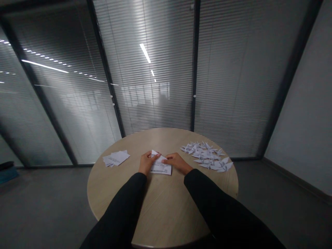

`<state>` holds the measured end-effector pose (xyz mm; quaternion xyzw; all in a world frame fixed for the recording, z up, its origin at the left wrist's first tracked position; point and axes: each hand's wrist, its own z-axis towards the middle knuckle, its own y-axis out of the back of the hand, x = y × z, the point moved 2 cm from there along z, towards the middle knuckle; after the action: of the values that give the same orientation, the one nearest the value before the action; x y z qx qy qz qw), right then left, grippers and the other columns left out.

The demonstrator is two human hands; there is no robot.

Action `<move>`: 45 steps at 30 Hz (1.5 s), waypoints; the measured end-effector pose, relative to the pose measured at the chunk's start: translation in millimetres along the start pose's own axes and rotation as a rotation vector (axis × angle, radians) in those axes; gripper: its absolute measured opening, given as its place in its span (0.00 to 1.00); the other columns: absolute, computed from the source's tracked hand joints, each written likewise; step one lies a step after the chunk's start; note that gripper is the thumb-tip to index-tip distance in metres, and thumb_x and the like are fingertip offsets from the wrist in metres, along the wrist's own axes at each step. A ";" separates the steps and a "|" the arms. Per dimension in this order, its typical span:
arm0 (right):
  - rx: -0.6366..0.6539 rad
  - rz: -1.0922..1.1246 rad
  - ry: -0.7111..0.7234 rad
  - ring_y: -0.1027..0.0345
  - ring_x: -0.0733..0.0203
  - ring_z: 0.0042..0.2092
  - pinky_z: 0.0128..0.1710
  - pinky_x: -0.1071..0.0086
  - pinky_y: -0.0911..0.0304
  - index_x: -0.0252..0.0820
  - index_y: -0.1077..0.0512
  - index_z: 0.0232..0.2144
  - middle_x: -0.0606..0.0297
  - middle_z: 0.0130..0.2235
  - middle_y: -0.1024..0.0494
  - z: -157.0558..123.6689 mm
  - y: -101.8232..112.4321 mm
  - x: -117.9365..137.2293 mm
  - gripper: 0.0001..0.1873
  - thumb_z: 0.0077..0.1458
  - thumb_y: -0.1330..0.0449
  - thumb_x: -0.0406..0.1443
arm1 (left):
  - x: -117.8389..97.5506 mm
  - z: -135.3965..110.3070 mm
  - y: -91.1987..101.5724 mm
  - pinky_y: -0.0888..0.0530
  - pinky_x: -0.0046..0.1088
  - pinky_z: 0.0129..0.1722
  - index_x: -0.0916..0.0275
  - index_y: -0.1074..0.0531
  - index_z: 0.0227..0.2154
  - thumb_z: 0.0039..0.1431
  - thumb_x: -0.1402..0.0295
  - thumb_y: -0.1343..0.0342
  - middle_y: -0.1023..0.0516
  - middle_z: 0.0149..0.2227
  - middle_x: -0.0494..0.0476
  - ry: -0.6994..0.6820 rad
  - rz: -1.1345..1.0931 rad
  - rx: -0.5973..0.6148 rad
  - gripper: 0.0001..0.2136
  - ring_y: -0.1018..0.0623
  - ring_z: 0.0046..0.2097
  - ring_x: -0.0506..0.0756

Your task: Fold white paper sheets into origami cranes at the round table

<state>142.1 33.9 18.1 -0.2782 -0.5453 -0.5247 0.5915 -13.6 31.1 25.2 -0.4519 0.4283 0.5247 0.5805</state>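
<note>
Folded paper sheet [160, 166]: where does it sit in all this?

On a round wood-veneer table [103, 186], in front of a glass partition with slatted blinds [155, 69]. It lies close to the table's middle, a little toward the far edge.

What else shares the tabletop?

To the left, a loose stack of printed paper slips [116, 158]. To the right, a heap of white origami cranes [207, 156]. Both stand well apart from the sheet, one on each side of it.

And the hands?

Both are on the paper, one from each side, with black sleeves [121, 207] running back toward the near edge of the table. The left hand [149, 162] curls over the raised, pointed flap. The right hand [177, 163] lies flatter, its fingertips [166, 159] on the flap's right side. The two are close, almost meeting at the fingers, but not together.

Clamped on it?

Can't tell. They seem to bear down on the paper, but no clear pinch shows from this angle.

Which way does it run?

Its long axis runs across the body, left to right and slightly tilted, with print along the near part. The flap's tip points away from the person, and the left hand is the nearer to it.
</note>
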 end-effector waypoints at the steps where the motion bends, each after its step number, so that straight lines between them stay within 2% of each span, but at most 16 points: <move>1: 0.003 0.002 -0.002 0.40 0.68 0.22 0.23 0.74 0.48 0.34 0.29 0.18 0.68 0.19 0.30 0.2 -0.1 -0.5 0.18 0.37 0.36 0.45 | 0.3 0.2 0.4 0.38 0.22 0.18 0.68 0.26 0.25 0.33 0.59 0.34 0.26 0.19 0.52 -0.001 0.004 -0.005 0.18 0.32 0.18 0.48; 8: 0.007 -0.013 0.001 0.38 0.67 0.23 0.23 0.74 0.47 0.34 0.28 0.18 0.68 0.19 0.29 0.6 -0.7 0.4 0.19 0.36 0.36 0.47 | -0.7 -0.7 2.2 0.38 0.22 0.18 0.68 0.25 0.26 0.33 0.59 0.35 0.26 0.20 0.53 0.029 0.018 -0.040 0.18 0.32 0.18 0.48; 14: 0.054 -0.024 -0.001 0.36 0.65 0.24 0.24 0.74 0.45 0.33 0.26 0.22 0.65 0.22 0.26 -1.4 -1.8 4.9 0.19 0.37 0.36 0.47 | 2.7 2.8 4.8 0.37 0.23 0.19 0.68 0.25 0.22 0.42 0.55 0.42 0.27 0.18 0.55 0.023 0.011 -0.079 0.17 0.31 0.19 0.49; 22: 0.081 -0.082 0.010 0.36 0.65 0.25 0.24 0.74 0.45 0.32 0.25 0.23 0.65 0.23 0.25 0.3 -3.7 2.4 0.19 0.38 0.36 0.47 | 6.2 4.1 5.8 0.37 0.24 0.18 0.68 0.25 0.20 0.46 0.59 0.47 0.29 0.15 0.53 0.057 0.002 -0.189 0.15 0.30 0.18 0.51; 24: 0.076 -0.080 -0.004 0.36 0.66 0.24 0.24 0.75 0.46 0.32 0.25 0.23 0.65 0.22 0.26 0.9 -3.2 -0.7 0.19 0.38 0.36 0.46 | 7.4 4.4 6.1 0.36 0.24 0.18 0.68 0.25 0.21 0.47 0.57 0.47 0.29 0.15 0.54 0.080 -0.013 -0.175 0.17 0.30 0.18 0.51; 28: 0.014 -0.060 -0.040 0.37 0.66 0.23 0.24 0.74 0.46 0.32 0.25 0.22 0.65 0.21 0.26 2.2 0.3 -7.1 0.18 0.37 0.36 0.45 | 8.6 5.2 5.2 0.36 0.24 0.18 0.69 0.26 0.21 0.44 0.51 0.44 0.28 0.16 0.55 0.075 0.008 -0.050 0.21 0.30 0.18 0.50; 32: -0.050 -0.043 -0.068 0.38 0.67 0.22 0.23 0.74 0.47 0.32 0.26 0.18 0.66 0.19 0.28 2.8 3.0 -8.0 0.18 0.36 0.35 0.45 | 11.1 6.8 4.0 0.36 0.24 0.19 0.70 0.25 0.25 0.34 0.55 0.35 0.25 0.20 0.57 0.075 0.105 0.039 0.21 0.29 0.19 0.50; 36: -0.046 -0.012 -0.074 0.37 0.66 0.24 0.24 0.74 0.46 0.33 0.26 0.20 0.66 0.20 0.27 1.0 1.8 -3.9 0.19 0.35 0.35 0.47 | 13.9 9.1 4.8 0.35 0.24 0.20 0.70 0.26 0.26 0.34 0.57 0.35 0.24 0.21 0.59 0.068 0.102 0.032 0.20 0.28 0.20 0.52; 45: -0.049 -0.011 -0.063 0.37 0.65 0.24 0.24 0.73 0.47 0.34 0.27 0.20 0.66 0.20 0.28 3.0 1.9 -5.2 0.18 0.38 0.36 0.46 | 7.0 7.8 7.4 0.35 0.24 0.20 0.69 0.27 0.23 0.34 0.58 0.35 0.26 0.20 0.56 0.010 0.066 -0.034 0.18 0.29 0.20 0.50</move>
<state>143.5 38.8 14.4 -0.3061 -0.5519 -0.5322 0.5643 -20.2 40.5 19.6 -0.4501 0.4371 0.5485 0.5527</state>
